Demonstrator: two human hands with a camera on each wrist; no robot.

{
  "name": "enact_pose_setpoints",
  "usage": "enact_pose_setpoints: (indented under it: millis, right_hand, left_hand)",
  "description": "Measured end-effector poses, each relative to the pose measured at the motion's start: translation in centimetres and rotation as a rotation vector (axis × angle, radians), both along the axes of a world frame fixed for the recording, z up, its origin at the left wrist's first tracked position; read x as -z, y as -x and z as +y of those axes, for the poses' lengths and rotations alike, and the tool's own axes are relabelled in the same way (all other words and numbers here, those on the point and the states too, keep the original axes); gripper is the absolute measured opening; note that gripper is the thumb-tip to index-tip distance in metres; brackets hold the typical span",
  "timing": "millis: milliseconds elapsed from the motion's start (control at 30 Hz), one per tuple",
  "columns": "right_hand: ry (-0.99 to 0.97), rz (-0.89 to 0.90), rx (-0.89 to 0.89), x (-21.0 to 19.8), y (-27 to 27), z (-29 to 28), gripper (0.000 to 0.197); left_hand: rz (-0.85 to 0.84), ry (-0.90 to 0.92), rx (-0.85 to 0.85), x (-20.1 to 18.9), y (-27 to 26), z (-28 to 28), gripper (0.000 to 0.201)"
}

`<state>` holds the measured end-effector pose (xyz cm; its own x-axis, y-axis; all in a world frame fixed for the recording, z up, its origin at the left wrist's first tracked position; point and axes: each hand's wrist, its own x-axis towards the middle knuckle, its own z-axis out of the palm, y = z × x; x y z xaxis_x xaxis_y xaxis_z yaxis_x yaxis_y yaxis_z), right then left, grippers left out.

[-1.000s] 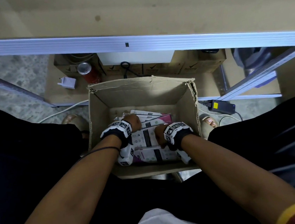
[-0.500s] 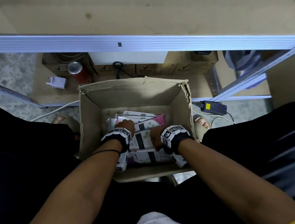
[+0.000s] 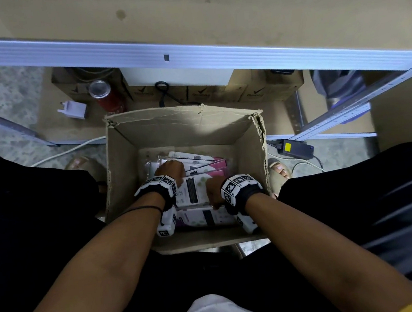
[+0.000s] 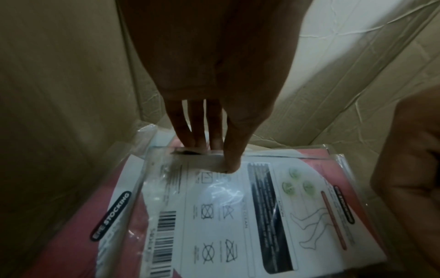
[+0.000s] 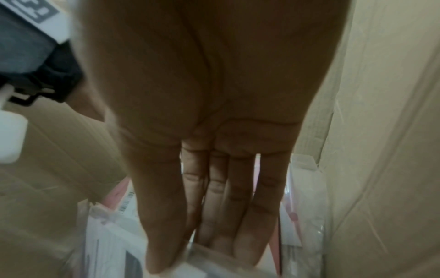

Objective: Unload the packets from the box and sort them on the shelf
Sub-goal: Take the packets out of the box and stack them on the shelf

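- Head view shows an open cardboard box (image 3: 184,130) on the floor, and both hands are deep inside it.
- Inside the box lie several flat packets (image 3: 200,164) in clear plastic, white and pink, in an untidy pile that covers the bottom.
- In the left wrist view the left hand (image 4: 209,84) pinches the far edge of the top packet (image 4: 238,216): the thumb is on top and the fingers (image 4: 195,129) go under the edge.
- This top packet shows a barcode, washing symbols and a drawing of legs; a pink packet (image 4: 114,206) with the word "STOCKING" lies under it, to the left of the hand.
- The right hand (image 5: 214,131) has straight fingers, close together, and the fingertips touch a packet edge (image 5: 214,261) below them; whether it grips it, I cannot tell.
- Beyond the box stand a red can (image 3: 106,98) and a white plug adapter (image 3: 74,110).
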<state>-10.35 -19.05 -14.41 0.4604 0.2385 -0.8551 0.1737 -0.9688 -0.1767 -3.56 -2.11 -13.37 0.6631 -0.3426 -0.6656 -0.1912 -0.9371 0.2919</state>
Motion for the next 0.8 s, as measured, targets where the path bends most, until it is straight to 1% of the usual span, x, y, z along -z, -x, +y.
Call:
enact_pose_setpoints:
  millis: [200, 400, 533, 600, 700, 800]
  right_hand:
    - [0.009, 0.009, -0.013, -0.2, -0.1, 0.3, 0.067]
    - [0.029, 0.040, 0.011, -1.0, -0.3, 0.4, 0.062]
    - [-0.008, 0.047, 0.050, -1.6, -0.4, 0.3, 0.059]
    - [-0.049, -0.003, 0.058, -2.1, -0.6, 0.3, 0.051]
    - [-0.075, -0.079, 0.040, -3.3, -1.1, 0.6, 0.027]
    - [-0.072, -0.108, 0.012, -4.7, -1.6, 1.2, 0.024]
  left_hand:
    - [0.017, 0.050, -0.023, -0.4, -0.1, 0.5, 0.018]
    - [0.027, 0.085, -0.090, -1.1, 0.0, 0.7, 0.016]
    - [0.029, 0.123, -0.150, -1.8, -0.1, 0.6, 0.022]
    - [0.035, 0.156, -0.172, -2.5, -0.4, 0.5, 0.026]
    - [0.058, 0.181, -0.126, -3.8, -1.1, 0.3, 0.021]
    - [0.067, 0.225, -0.091, -5.3, -1.7, 0.0, 0.016]
